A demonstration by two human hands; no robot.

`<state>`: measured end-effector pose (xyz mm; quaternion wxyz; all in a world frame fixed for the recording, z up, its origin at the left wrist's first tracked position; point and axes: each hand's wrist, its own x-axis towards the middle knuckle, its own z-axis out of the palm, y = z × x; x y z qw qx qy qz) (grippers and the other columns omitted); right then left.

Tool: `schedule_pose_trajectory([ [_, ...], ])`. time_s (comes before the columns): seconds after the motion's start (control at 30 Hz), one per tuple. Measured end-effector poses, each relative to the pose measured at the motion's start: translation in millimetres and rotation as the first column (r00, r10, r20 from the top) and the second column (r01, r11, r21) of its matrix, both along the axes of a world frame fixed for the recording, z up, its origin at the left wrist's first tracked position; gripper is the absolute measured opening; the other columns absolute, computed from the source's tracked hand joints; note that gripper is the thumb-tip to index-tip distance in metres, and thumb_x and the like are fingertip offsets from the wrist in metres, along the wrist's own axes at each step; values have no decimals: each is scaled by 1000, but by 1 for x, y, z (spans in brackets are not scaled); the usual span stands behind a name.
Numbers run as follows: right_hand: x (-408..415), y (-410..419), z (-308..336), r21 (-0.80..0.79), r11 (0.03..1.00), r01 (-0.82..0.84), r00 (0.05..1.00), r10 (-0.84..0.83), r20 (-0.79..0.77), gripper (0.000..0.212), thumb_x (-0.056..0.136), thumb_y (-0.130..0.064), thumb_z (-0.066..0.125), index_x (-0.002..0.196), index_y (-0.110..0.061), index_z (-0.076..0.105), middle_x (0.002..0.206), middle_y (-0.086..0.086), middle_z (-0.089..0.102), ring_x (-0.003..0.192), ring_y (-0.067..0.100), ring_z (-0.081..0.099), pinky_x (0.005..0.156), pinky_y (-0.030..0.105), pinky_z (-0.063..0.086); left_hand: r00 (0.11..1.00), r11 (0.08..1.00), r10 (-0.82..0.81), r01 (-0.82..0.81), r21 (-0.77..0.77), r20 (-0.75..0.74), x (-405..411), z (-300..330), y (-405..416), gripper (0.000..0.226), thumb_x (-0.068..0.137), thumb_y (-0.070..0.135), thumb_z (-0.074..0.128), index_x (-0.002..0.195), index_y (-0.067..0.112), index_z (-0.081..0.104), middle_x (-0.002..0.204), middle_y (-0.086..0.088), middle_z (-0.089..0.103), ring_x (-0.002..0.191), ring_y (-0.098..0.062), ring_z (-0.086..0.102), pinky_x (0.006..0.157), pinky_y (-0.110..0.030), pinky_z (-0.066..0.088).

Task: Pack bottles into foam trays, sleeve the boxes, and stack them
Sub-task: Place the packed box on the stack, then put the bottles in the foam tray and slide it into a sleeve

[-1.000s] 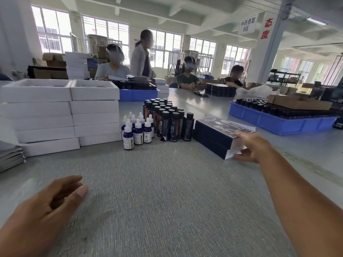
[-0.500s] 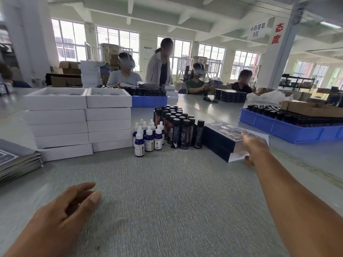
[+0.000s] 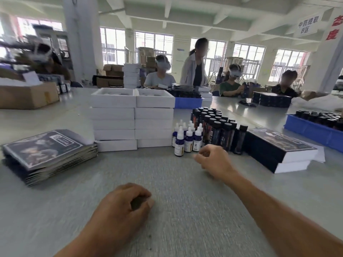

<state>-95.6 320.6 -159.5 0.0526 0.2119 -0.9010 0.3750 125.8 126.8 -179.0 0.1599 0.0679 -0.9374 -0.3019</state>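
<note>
Right hand (image 3: 213,160) hovers empty, grip loosely curled, just before the dropper bottles (image 3: 187,140) and dark vials (image 3: 217,127); left hand (image 3: 128,203) curled on the desk (image 3: 185,210), white trays (image 3: 133,119) beyond.

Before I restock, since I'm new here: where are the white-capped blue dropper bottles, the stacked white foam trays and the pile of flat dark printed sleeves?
White-capped blue dropper bottles (image 3: 188,141): head view, front bottle's body.
Stacked white foam trays (image 3: 113,124): head view, left stack's side.
Pile of flat dark printed sleeves (image 3: 42,148): head view, top sleeve's face.
</note>
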Motion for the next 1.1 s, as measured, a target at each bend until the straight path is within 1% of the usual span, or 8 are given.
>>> schedule_pose_trajectory([
  [0.13,-4,-52,-9,96,993,72,997,-73,5,53,85,-54,69,121,-16,62,117,2,67,102,20,62,88,35,50,1000,999,-10,9,-34,-11,0,1,-1,15,89,46,62,100,37,68,102,27,58,97,11,51,85,-7,39],
  [0.3,-9,-89,-13,134,943,305,952,-307,-7,51,84,-65,63,99,-16,60,101,1,66,85,22,58,73,33,44,999,998,-45,44,-35,-20,-4,2,-4,24,92,48,57,112,38,66,118,29,53,110,9,47,98,-9,33],
  [0.4,-9,-95,-20,154,904,399,917,-388,-97,49,89,-60,57,111,-16,59,106,3,67,94,25,63,72,32,41,996,996,-82,81,-25,-31,-2,2,-9,30,96,47,52,123,40,60,127,26,49,119,9,43,103,-8,27],
  [0.5,-11,-94,-26,168,898,408,910,-384,-158,39,94,-54,51,112,-20,61,105,2,68,90,23,63,71,31,42,998,998,-57,57,-18,-22,-9,3,-9,25,94,44,55,119,46,57,123,23,53,111,11,48,94,-3,31],
  [0.6,-13,-93,-30,156,894,420,901,-391,-186,35,95,-53,50,107,-22,62,101,0,68,78,18,52,69,30,40,985,992,124,-120,35,-117,-24,23,-25,21,90,43,60,107,55,55,114,26,55,95,17,49,82,-1,33],
  [0.77,-12,-93,-28,136,896,422,903,-402,-152,32,94,-50,50,102,-21,62,99,1,69,83,21,61,70,31,45,823,862,251,-430,-269,-510,-86,96,-102,53,92,29,60,142,23,43,145,1,44,130,-18,39,106,-38,36],
  [0.93,-7,-93,-27,87,902,422,903,-409,-132,30,93,-50,51,99,-23,63,95,-2,69,84,18,64,72,31,50,882,681,401,-468,-563,-248,-128,138,-157,76,88,37,61,152,19,26,157,-6,32,147,-27,17,118,-48,19],
  [1.1,-6,-91,-26,55,914,402,911,-393,-125,29,94,-48,52,102,-23,63,97,-3,69,86,17,65,74,31,51,873,622,400,-481,-618,-278,-132,139,-163,49,87,21,60,136,14,53,117,-8,62,117,-26,49,97,-42,44],
])
